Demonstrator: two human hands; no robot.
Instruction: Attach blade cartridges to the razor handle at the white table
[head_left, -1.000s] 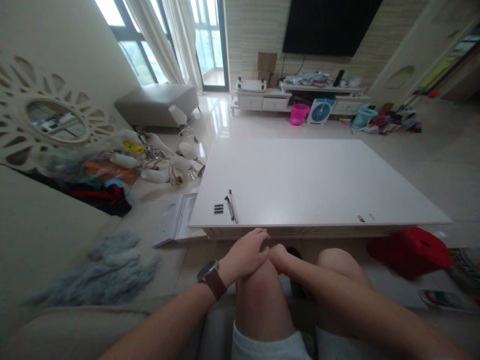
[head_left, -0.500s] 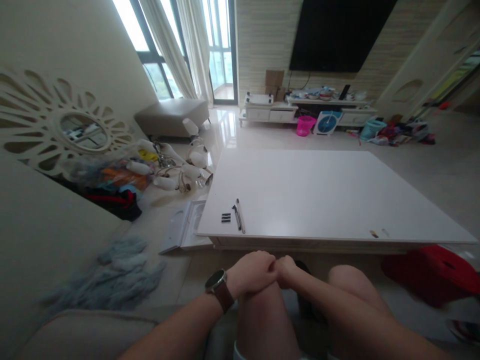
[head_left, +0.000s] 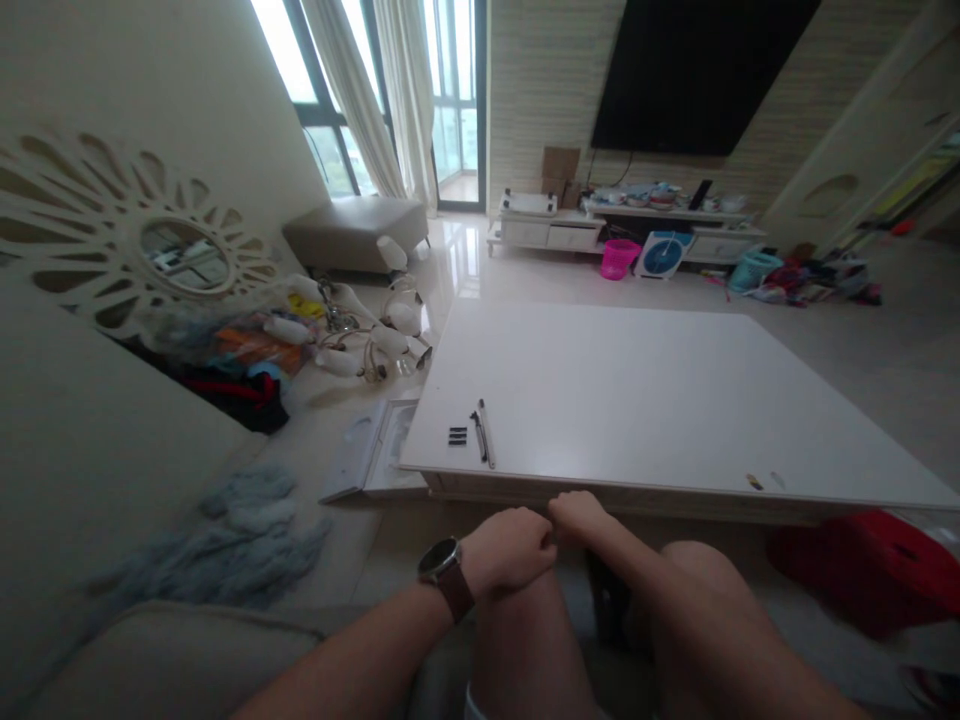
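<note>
My left hand [head_left: 510,550], with a dark-faced watch [head_left: 440,560] on its wrist, rests as a loose fist over my knee [head_left: 521,625]. My right hand [head_left: 581,515] is also curled closed, just beside and slightly above the left, in front of the table's near edge. Nothing shows in either fist, though the palms face away. On the white table [head_left: 637,390], beyond my hands to the left, lie two slim long-handled tools [head_left: 482,435] side by side. Three small black strips [head_left: 457,437] are lined up left of them.
Two small flat pieces [head_left: 754,482] lie near the table's front right edge. A red stool-like object [head_left: 877,565] stands at the right. On the left floor are an open white box [head_left: 367,450], a chandelier [head_left: 375,340] and a grey fluffy cloth [head_left: 247,530].
My right hand has risen slightly off the left hand toward the table edge. My left hand has dipped a little. The view has shifted slightly; the table items lie as before.
</note>
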